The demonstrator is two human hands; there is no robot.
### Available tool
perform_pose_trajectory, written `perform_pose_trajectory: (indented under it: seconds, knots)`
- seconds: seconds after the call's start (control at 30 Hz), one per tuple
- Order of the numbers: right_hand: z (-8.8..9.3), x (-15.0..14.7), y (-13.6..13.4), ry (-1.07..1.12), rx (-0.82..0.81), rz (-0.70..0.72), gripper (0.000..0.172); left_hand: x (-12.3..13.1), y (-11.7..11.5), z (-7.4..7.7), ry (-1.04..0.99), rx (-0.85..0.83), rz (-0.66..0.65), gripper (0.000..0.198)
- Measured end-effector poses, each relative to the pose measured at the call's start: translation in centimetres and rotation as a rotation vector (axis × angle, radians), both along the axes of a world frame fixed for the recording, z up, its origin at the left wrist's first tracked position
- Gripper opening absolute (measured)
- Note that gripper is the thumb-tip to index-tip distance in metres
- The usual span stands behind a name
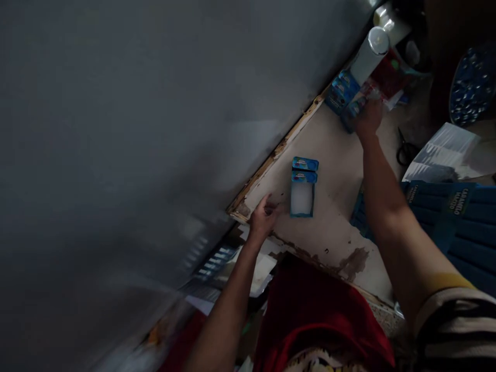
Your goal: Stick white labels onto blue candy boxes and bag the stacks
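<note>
An open blue box lies on the worn, pale table, white inside, its printed flap folded out at the far end. Just left of it, my left hand rests near the table's corner, fingers apart and holding nothing. My right hand reaches to the back of the table and is closed on a small blue box, partly blurred. Beside that one, other blue boxes stand against the wall.
A white cylinder stands behind the boxes at the wall. Black scissors, white sheets and stacked blue cartons lie to the right. A glittering blue container is farther right.
</note>
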State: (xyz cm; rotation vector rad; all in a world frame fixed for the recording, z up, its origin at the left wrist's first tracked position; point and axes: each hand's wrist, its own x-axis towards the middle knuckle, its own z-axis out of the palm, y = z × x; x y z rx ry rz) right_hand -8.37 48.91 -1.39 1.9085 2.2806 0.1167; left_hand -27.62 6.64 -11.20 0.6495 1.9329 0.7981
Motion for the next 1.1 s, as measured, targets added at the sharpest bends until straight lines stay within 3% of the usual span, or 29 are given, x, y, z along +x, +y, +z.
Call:
perform_pose_trajectory:
  seconds: [0.1, 0.17, 0.23, 0.3, 0.37, 0.47, 0.57, 0.67, 0.8, 0.9, 1.0, 1.1]
  knots:
    - [3.7, 0.1, -8.5, 0.186, 0.037, -0.209, 0.053, 0.0, -1.0, 0.5, -0.068, -0.001, 0.041, 0.076]
    - [6.8, 0.8, -15.9, 0.246, 0.036, -0.202, 0.057, 0.2, -0.8, 1.0, -0.120, 0.007, 0.069, 0.074]
    - [9.1, 1.9, -22.7, 0.319, -0.044, -0.103, 0.063, 0.4, -0.3, 1.6, -0.184, 0.011, 0.126, 0.075]
    - [9.6, 2.7, -27.7, 0.395, -0.219, 0.059, 0.067, 0.9, 0.1, 2.2, -0.258, 0.024, 0.208, 0.080]
    - [8.2, 2.9, -30.2, 0.491, -0.313, 0.202, 0.066, 1.7, 0.4, 2.6, -0.331, 0.061, 0.293, 0.082]
    - [3.8, 2.3, -30.8, 0.661, -0.238, 0.340, 0.061, 3.4, 0.7, 2.5, -0.378, 0.170, 0.347, 0.074]
    - [-0.3, 2.0, -30.1, 0.744, -0.155, 0.443, 0.058, 5.5, 1.1, 1.7, -0.314, 0.278, 0.270, 0.054]
    - [-2.4, 1.8, -30.0, 0.716, -0.146, 0.506, 0.057, 7.1, 1.6, 0.8, -0.169, 0.292, 0.209, 0.043]
    - [-3.8, 0.7, -30.2, 0.602, -0.144, 0.498, 0.056, 8.0, 2.4, 0.5, 0.038, 0.271, 0.133, 0.056]
    - [-3.6, -0.1, -30.2, 0.548, -0.093, 0.491, 0.054, 7.9, 2.7, 0.5, 0.063, 0.299, 0.108, 0.066]
    - [-1.2, 0.2, -28.6, 0.526, -0.016, 0.504, 0.066, 7.4, 2.3, 0.4, 0.109, 0.271, 0.048, 0.065]
    - [2.6, 0.9, -22.7, 0.609, 0.017, 0.453, 0.089, 6.9, 1.4, 0.2, 0.110, 0.205, 0.029, 0.059]
